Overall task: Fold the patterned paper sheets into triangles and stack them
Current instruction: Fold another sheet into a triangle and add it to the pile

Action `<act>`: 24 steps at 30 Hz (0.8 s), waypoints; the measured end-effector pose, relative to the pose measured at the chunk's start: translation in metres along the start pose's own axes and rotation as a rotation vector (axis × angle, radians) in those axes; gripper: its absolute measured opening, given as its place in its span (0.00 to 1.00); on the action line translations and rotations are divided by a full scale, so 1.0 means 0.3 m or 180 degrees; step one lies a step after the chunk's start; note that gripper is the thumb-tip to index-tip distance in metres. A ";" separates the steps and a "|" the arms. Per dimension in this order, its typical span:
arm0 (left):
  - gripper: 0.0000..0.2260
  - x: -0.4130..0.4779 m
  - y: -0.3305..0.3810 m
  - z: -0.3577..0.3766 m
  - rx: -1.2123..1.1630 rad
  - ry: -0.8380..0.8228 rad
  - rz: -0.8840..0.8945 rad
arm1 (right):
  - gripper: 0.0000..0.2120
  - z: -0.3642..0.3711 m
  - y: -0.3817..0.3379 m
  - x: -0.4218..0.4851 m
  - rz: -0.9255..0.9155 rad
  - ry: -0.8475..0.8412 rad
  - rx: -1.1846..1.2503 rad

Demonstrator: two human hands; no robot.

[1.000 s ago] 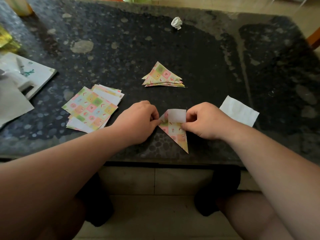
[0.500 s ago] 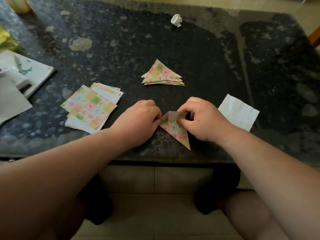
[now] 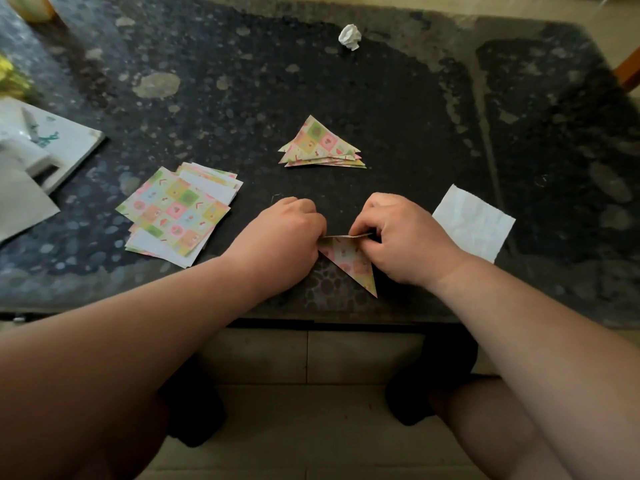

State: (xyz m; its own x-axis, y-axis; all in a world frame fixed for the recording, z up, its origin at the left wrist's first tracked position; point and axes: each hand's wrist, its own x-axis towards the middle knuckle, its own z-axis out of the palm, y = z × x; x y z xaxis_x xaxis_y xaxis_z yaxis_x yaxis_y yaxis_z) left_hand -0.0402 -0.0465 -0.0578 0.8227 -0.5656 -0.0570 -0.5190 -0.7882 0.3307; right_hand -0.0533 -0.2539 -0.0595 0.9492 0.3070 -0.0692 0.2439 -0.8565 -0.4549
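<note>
A dark speckled stone table (image 3: 398, 109), worn pale and blotchy in patches, filled most of the view. Beige floor tiles (image 3: 304, 362) showed below its near edge, between the person's knees. At the far left edge lay a white printed packet (image 3: 65, 140), partly overlapping a grey sheet (image 3: 17, 202).

A loose pile of flat patterned sheets (image 3: 176, 213) sat left of centre, some of them white side up. A plain white paper square (image 3: 472, 223) lay to the right, just beside the right hand (image 3: 401, 237).

Near the front edge, both hands met on a half-folded patterned triangle (image 3: 349, 259). The left hand (image 3: 284, 237), fingers curled, pinched its left corner. The right hand pinched the top edge, and the point aimed toward the person. Behind them, apart, lay the stack of finished triangles (image 3: 320, 145). A small crumpled white paper ball (image 3: 350, 36) sat near the far edge.
</note>
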 end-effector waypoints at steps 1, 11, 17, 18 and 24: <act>0.12 -0.002 -0.004 -0.001 0.0011 -0.0002 -0.0014 | 0.08 -0.002 0.001 -0.002 -0.0023 -0.0005 -0.0022; 0.10 -0.046 -0.057 0.036 0.0056 0.0435 0.0530 | 0.12 0.004 0.021 -0.040 -0.0398 0.0062 -0.0147; 0.09 -0.067 -0.079 0.065 0.0108 0.0822 0.0853 | 0.15 0.025 0.033 -0.072 -0.0685 0.0195 -0.0238; 0.13 -0.070 -0.078 0.066 0.0111 0.0817 0.0832 | 0.15 0.027 0.033 -0.077 -0.0706 0.0204 -0.0248; 0.07 -0.105 -0.055 0.097 0.0445 0.0897 0.0885 | 0.14 0.018 0.035 -0.091 -0.0754 0.0177 -0.0310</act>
State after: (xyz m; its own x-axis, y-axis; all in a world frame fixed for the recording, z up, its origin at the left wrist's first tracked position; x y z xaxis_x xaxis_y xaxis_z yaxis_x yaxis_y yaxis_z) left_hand -0.0644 -0.0228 -0.0889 0.6680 -0.6883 0.2829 -0.7408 -0.6512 0.1649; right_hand -0.0777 -0.2690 -0.0671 0.8721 0.4828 0.0794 0.4762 -0.8001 -0.3649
